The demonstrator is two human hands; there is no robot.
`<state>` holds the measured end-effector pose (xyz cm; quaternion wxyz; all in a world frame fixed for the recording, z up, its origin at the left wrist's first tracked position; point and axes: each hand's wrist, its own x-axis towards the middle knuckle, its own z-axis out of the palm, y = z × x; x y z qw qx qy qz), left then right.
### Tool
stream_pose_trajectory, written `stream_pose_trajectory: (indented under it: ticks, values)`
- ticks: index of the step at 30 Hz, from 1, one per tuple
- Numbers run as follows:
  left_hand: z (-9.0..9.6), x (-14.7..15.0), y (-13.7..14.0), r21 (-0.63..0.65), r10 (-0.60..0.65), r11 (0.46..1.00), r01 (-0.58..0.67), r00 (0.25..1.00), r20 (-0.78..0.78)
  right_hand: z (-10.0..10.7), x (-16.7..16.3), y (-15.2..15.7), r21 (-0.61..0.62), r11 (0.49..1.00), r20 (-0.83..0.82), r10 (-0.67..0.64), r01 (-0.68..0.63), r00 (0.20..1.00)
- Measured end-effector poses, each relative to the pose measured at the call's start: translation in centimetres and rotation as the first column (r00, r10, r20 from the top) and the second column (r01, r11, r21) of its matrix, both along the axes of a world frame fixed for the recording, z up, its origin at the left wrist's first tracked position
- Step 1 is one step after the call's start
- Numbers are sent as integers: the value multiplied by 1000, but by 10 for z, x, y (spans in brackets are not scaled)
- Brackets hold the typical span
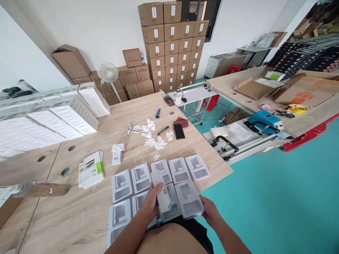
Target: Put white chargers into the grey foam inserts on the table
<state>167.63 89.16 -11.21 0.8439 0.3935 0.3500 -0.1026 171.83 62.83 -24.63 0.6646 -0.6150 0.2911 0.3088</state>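
Molded pale-grey plastic trays (122, 185) with shaped recesses lie in two rows along the table's near edge. My left hand (151, 201) is closed around a narrow white piece (161, 192), which looks like a stack of such trays turned on edge; I cannot tell for certain. It is tilted above the front row and partly covers the trays under it. At the right end of that row, my right hand (209, 208) grips the corner of a grey plastic tray (188, 199), its thumb on the rim.
On the wooden table (87, 225) lie loose white paper pieces (155, 139), a black phone (179, 131), a pen (163, 130), a blue cutter (158, 113), flat printed cartons (91, 170) and a bottle (43, 189). White boxes (66, 116) stand left. A conveyor machine (243, 134) is right.
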Motion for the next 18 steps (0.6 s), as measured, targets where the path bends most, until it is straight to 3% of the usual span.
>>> stream_pose_trajectory:
  ticks: [3,6,8,10,11,13,16,18]
  values:
    - [4,3,0,10,-9,1000,9,1000,6,4,13,28,-176,984,189,45,-11,981]
    - [10,7,-3,21,-15,1000,14,1000,25,29,13,50,-245,968,363,146,-57,920]
    - [12,10,-8,30,-26,999,25,999,31,54,7,66,-187,965,437,250,-185,864]
    - [14,14,-14,47,-35,998,34,999,29,79,2,83,-91,926,526,357,-366,772]
    - [14,17,-17,58,-37,998,35,999,27,90,0,91,-52,895,580,388,-443,716]
    - [14,21,-24,83,-33,996,30,999,25,107,-1,101,30,863,633,374,-504,678]
    - [12,27,-34,113,-16,993,11,999,35,116,0,94,205,860,567,285,-467,773]
    - [10,30,-37,119,8,993,-13,999,45,111,2,68,322,870,460,200,-372,865]
